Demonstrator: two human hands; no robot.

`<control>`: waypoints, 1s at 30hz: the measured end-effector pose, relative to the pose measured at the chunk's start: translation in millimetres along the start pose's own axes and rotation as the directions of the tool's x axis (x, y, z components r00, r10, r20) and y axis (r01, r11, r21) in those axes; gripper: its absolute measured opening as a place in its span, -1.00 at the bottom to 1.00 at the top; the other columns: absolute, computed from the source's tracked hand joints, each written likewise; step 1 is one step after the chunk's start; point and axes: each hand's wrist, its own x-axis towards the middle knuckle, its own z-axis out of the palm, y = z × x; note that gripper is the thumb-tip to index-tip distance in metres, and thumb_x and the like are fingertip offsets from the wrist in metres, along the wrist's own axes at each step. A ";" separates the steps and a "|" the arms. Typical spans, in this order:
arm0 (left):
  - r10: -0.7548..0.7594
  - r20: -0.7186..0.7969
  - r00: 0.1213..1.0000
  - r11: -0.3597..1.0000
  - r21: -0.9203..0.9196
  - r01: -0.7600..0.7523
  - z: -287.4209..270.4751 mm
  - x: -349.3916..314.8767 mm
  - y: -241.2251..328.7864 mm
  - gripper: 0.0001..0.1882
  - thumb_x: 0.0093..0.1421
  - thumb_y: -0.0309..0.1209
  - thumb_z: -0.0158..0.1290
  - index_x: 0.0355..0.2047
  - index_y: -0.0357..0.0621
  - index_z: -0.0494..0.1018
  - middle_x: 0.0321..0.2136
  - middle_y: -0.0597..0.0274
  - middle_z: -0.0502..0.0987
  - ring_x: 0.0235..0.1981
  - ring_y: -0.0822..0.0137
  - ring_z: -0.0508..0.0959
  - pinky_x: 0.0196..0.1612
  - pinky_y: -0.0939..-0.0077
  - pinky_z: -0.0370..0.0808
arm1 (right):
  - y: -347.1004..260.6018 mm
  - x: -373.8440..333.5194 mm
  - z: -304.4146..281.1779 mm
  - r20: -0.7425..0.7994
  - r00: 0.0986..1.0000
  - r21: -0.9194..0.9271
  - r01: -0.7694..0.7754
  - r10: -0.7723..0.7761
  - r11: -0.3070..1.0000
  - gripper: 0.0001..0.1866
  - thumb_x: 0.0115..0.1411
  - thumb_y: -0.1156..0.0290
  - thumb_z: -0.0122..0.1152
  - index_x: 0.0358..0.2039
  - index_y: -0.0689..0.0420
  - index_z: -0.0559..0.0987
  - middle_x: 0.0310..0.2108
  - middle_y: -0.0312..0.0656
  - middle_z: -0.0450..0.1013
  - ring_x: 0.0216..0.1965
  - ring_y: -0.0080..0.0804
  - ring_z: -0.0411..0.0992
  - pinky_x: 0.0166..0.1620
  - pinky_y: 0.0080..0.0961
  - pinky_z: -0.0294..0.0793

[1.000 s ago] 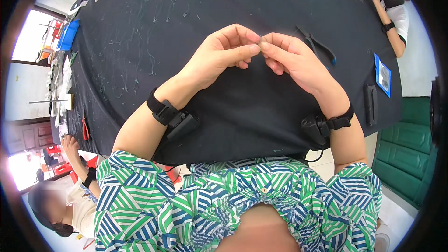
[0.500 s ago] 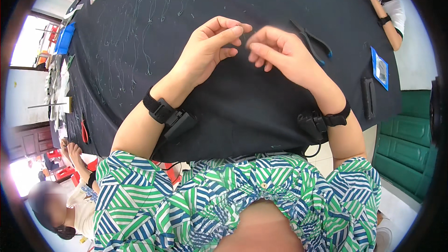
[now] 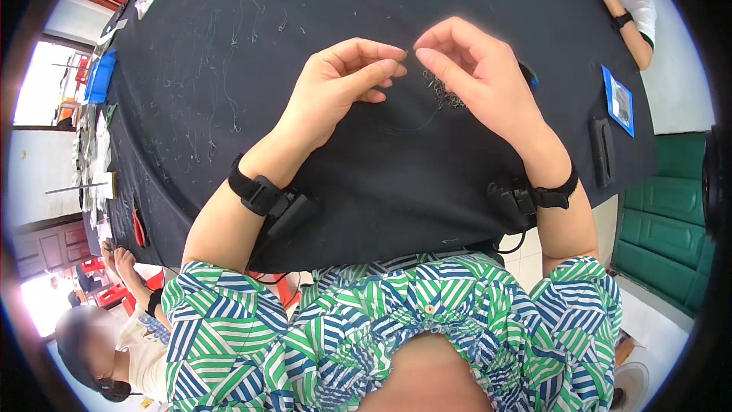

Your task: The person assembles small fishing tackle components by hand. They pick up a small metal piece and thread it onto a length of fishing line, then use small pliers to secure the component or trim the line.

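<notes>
currently | left fingers [image 3: 381, 50], right fingers [image 3: 451, 30]: tips nearly together | any pinch: cannot tell

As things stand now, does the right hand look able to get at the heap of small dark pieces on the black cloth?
Probably yes. The heap shows right beside the right hand, which partly hides it, and no other object appears between them. The hand's height above the cloth is hard to tell.

Green, navy and white striped blouse [image 3: 328, 351] at six o'clock, shirred neckline [image 3: 459, 328], button [image 3: 429, 309], black wristbands [image 3: 560, 194] at nine and three o'clock
</notes>
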 end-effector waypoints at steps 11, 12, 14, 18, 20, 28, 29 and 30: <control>0.021 0.028 0.999 0.994 0.110 -0.024 -0.6 -3.2 -2.5 -0.66 0.25 -0.38 0.11 0.01 -0.20 0.43 -0.29 0.25 0.59 -0.32 0.55 0.53 -0.24 0.69 0.48 | 2.0 0.7 0.9 0.161 0.977 -0.129 0.159 -0.137 0.979 -0.88 0.13 0.41 0.23 -0.35 0.18 0.56 -0.45 -0.19 0.48 -0.48 -0.47 0.43 -0.38 -0.55 0.40; 0.006 0.035 0.999 0.992 0.122 -0.010 -0.2 -3.2 -0.8 -0.66 0.25 -0.37 0.11 0.01 -0.20 0.43 -0.31 0.27 0.59 -0.35 0.57 0.52 -0.28 0.71 0.45 | 2.3 0.8 -0.9 0.167 0.974 -0.150 0.178 -0.152 0.973 -0.88 0.12 0.42 0.23 -0.36 0.18 0.55 -0.46 -0.18 0.48 -0.47 -0.45 0.44 -0.37 -0.53 0.40; -0.011 0.043 0.999 0.991 0.134 0.005 -1.6 -4.7 8.1 -0.65 0.25 -0.36 0.10 0.01 -0.20 0.43 -0.33 0.28 0.58 -0.38 0.59 0.50 -0.31 0.74 0.42 | 2.5 0.5 -3.7 0.173 0.971 -0.172 0.195 -0.166 0.966 -0.89 0.12 0.43 0.23 -0.38 0.19 0.55 -0.47 -0.17 0.47 -0.47 -0.44 0.44 -0.37 -0.52 0.41; 0.218 0.007 0.976 0.824 0.534 -0.188 -23.7 -17.6 44.1 -0.73 0.24 -0.35 0.12 -0.09 -0.18 0.51 -0.47 0.40 0.54 -0.48 0.66 0.43 -0.44 0.80 0.29 | -6.4 2.9 -9.4 0.139 0.986 -0.069 0.106 -0.096 0.992 -0.95 0.18 0.52 0.21 -0.35 0.21 0.55 -0.46 -0.38 0.44 -0.45 -0.73 0.37 -0.38 -0.72 0.33; 0.347 -0.022 0.938 0.502 0.849 -0.165 -34.4 -21.7 64.4 -0.76 0.19 -0.41 0.16 -0.14 -0.18 0.53 -0.50 0.39 0.53 -0.48 0.65 0.44 -0.45 0.75 0.31 | -5.0 2.5 -14.8 0.112 0.994 -0.053 0.018 -0.012 0.998 -0.96 0.17 0.52 0.22 -0.36 0.21 0.56 -0.45 -0.40 0.44 -0.43 -0.75 0.36 -0.37 -0.73 0.33; 0.345 0.146 0.927 0.523 0.790 -0.319 -14.3 -30.8 73.2 -0.68 0.29 -0.39 0.03 0.01 -0.26 0.45 -0.13 0.16 0.56 -0.02 0.35 0.52 0.03 0.46 0.43 | -5.2 1.2 -9.2 0.135 0.990 0.170 0.010 -0.034 0.985 -0.85 0.17 0.39 0.28 -0.30 0.18 0.61 -0.49 -0.41 0.46 -0.46 -0.75 0.36 -0.38 -0.74 0.33; 0.256 0.161 0.953 0.752 0.587 -0.301 -9.9 -24.9 63.5 -0.67 0.32 -0.36 -0.02 0.03 -0.27 0.42 -0.14 0.16 0.56 -0.06 0.35 0.53 0.02 0.48 0.43 | -4.6 1.1 -8.6 0.138 0.990 0.171 0.016 -0.040 0.985 -0.85 0.17 0.39 0.28 -0.30 0.18 0.61 -0.49 -0.41 0.46 -0.46 -0.75 0.36 -0.38 -0.74 0.33; 0.174 0.198 0.965 0.912 0.339 -0.233 -8.2 -22.4 52.7 -0.65 0.36 -0.34 -0.07 0.05 -0.29 0.39 -0.15 0.17 0.55 -0.10 0.36 0.54 0.01 0.51 0.43 | -6.3 0.9 -7.9 0.151 0.988 0.219 -0.026 -0.007 0.975 -0.86 0.17 0.41 0.27 -0.30 0.19 0.61 -0.48 -0.41 0.46 -0.44 -0.75 0.37 -0.36 -0.74 0.34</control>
